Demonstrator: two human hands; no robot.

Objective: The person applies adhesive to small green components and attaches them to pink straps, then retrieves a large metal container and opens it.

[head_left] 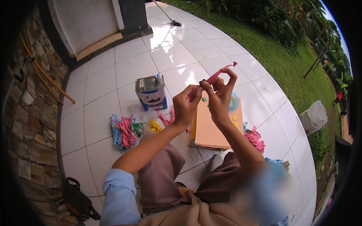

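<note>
Above a box with a tan cardboard top (213, 130), both hands are raised on a thin pink strip (223, 70). My left hand (186, 107) is closed, pinching the strip near a small dark green flower-shaped piece (202, 83). Thumb and fingers of my right hand (218, 98) pinch at that green piece, with the index finger curled up near the strip's free end. On the cardboard lie a loose green flower piece (204, 99), several yellow flower pieces (235, 118) and a pale blue ring (234, 101), partly behind my right hand.
A metal can (151, 94) stands left of the box. Nearby lie bundled pink and blue strips (124, 132) and bags of green (138, 130) and yellow pieces (154, 126). More pink strips (255, 141) lie right. A black bag (77, 199) rests by the stone wall.
</note>
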